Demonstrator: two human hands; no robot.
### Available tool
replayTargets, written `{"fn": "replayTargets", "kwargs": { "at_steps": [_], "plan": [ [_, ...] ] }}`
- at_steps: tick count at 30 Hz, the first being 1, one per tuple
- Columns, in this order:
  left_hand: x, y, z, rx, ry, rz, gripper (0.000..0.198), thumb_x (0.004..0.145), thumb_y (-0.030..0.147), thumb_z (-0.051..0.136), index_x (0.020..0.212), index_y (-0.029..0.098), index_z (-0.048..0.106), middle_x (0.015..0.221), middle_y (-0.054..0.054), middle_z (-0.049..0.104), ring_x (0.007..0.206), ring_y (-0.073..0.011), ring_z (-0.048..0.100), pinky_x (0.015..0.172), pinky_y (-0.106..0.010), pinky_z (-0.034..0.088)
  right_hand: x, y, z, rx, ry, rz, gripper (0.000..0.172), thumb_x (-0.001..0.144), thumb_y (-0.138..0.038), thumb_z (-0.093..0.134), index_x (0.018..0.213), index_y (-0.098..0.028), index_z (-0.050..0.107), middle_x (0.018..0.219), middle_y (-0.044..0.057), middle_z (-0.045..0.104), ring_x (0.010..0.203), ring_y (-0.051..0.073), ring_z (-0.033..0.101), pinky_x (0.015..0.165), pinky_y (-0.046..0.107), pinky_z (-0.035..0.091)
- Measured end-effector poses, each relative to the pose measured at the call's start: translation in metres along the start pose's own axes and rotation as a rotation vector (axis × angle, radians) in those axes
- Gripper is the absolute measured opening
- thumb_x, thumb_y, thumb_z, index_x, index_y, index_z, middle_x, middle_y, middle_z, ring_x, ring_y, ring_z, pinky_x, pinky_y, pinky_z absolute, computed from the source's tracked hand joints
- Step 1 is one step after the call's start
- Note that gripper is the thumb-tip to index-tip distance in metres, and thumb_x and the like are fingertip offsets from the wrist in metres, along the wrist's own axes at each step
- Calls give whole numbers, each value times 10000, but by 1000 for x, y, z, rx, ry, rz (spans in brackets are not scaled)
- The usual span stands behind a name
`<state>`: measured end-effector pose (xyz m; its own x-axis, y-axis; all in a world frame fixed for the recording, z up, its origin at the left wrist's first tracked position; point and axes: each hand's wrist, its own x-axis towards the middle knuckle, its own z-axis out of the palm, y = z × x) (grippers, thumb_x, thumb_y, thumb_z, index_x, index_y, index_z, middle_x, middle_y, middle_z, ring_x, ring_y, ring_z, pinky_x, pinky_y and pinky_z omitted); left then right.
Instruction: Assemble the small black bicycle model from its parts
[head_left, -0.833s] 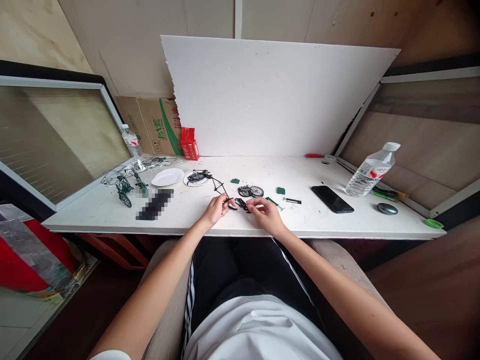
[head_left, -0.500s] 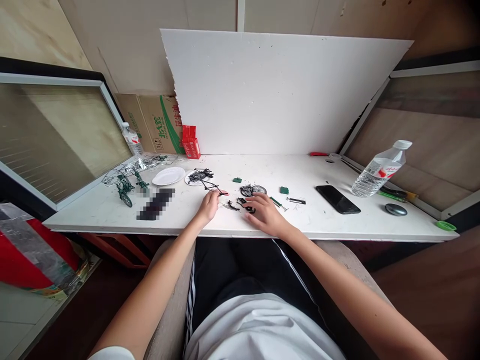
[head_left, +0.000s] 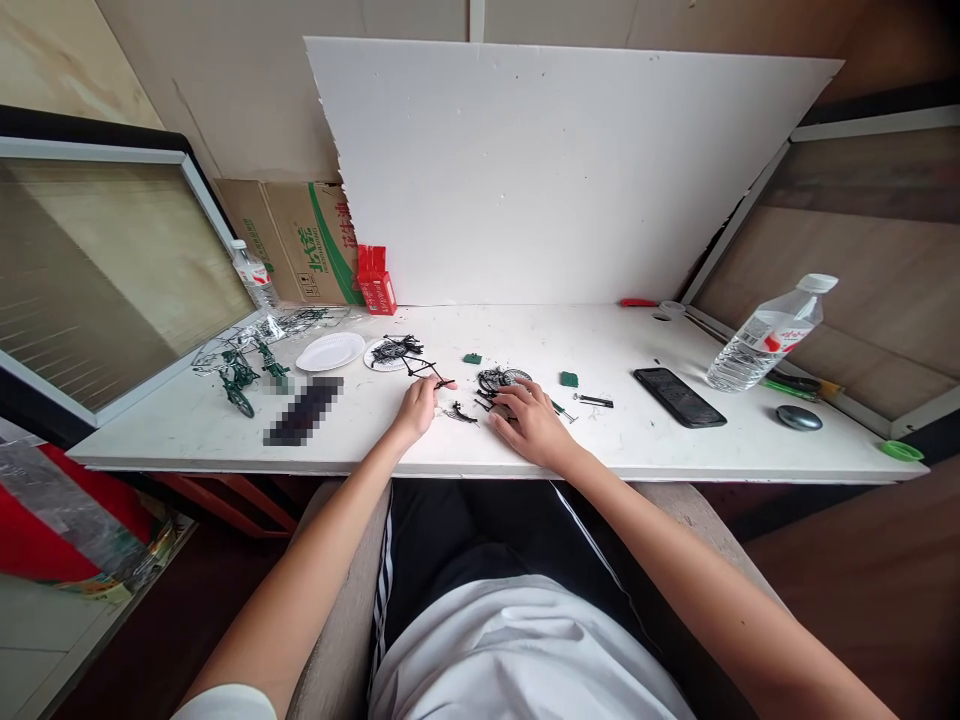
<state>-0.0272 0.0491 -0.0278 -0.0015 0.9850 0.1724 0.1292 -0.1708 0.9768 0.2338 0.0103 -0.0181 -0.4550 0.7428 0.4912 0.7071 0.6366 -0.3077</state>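
Observation:
My left hand (head_left: 417,408) pinches a thin black model bicycle frame (head_left: 421,368) just above the table. My right hand (head_left: 534,425) lies low over small black parts, fingers stretched forward and palm down; what is under it is mostly hidden. Beyond its fingertips lie black spoked model wheels (head_left: 501,378). A curved black piece (head_left: 465,413) rests between my two hands. Two small green blocks, one nearer the middle (head_left: 472,358) and one farther right (head_left: 569,379), sit behind and beside the wheels. A slim black part (head_left: 596,401) lies right of my right hand.
A paper plate (head_left: 330,352) and another plate with black parts (head_left: 375,363) stand left. Farther left is a green model bicycle (head_left: 238,385). On the right are a phone (head_left: 679,397), a water bottle (head_left: 772,335) and a dark oval object (head_left: 799,418). A white board (head_left: 570,180) stands behind.
My right hand has settled lower over the black parts, covering more of them. My left hand keeps hold of the bicycle frame. The head view has shifted slightly.

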Motion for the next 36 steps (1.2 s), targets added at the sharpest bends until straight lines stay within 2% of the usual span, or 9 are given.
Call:
{"fn": "replayTargets", "kwargs": {
  "at_steps": [6,16,22,25,29,31,36],
  "plan": [
    [2,-8,-2,128,-3,70,400,1087,363,439,987,149,763,626,18,375,529,-157,335,534,-273,306,-2,4,3,-20,-53,-81,412,1055,-492,584,1347,-233,714,1575,151,565,1581,438,340,1229,682,410],
    [0,-15,-5,171,9,104,437,1106,356,389,1003,155,763,623,19,358,527,-163,331,540,-276,312,-2,5,1,84,4,-139,202,1014,-398,672,1104,-235,748,1397,150,646,1448,392,478,1152,625,497],
    [-2,-11,-4,186,0,117,403,1094,351,427,1003,151,765,622,15,376,534,-168,360,553,-283,332,-1,7,-1,76,12,-156,231,1017,-393,679,1162,-236,768,1395,153,652,1439,393,491,1141,625,503],
    [-2,-11,-3,198,7,136,387,1087,354,446,985,153,760,631,14,385,533,-161,357,545,-278,327,-2,2,-4,47,3,-179,297,1041,-367,642,1289,-235,739,1444,151,646,1481,394,467,1163,625,486],
    [-1,-10,-3,198,14,138,392,1081,343,438,962,153,760,651,3,421,545,-159,376,544,-271,342,-6,-18,-6,-44,-87,-324,384,1114,-283,480,1452,-246,658,1558,118,610,1578,368,383,1227,621,419],
    [-1,-10,-2,188,17,131,413,1084,338,416,953,155,763,664,-5,440,555,-161,394,550,-271,354,-9,-27,-3,-59,-120,-373,396,1122,-318,476,1464,-225,652,1598,124,578,1594,362,365,1269,609,379],
    [-1,-10,-3,166,12,129,434,1093,340,398,953,157,766,665,-7,441,554,-164,404,547,-274,350,-12,-34,3,-51,-137,-349,427,1125,-402,478,1469,-215,648,1636,135,533,1612,375,327,1280,622,365]
  ]
}}
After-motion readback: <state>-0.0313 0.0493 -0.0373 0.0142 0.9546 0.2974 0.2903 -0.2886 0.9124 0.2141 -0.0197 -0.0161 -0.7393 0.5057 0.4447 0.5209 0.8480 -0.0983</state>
